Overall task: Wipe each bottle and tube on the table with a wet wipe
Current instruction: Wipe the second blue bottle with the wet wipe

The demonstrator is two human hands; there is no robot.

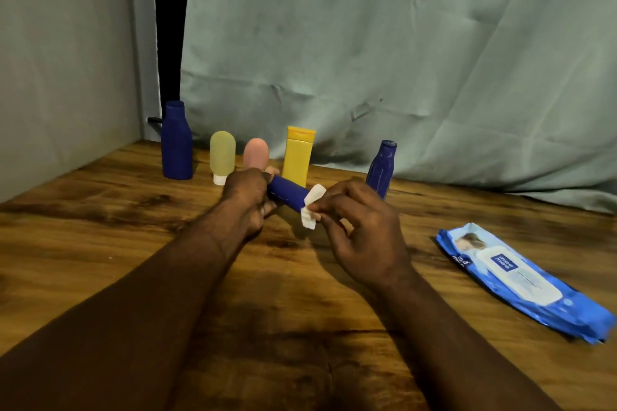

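Both forearms reach forward over the wooden table (pixel 100 197). The right hand (pixel 362 230) pinches a white wet wipe (pixel 312 205) against the blue tube (pixel 287 192), which the left hand (pixel 247 197) grips, lifted before the standing bottles.

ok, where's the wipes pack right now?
Head view: the blue wet-wipes pack lies flat on the wooden table at the right, right of the right hand and nearer the camera than the ribbed blue bottle.
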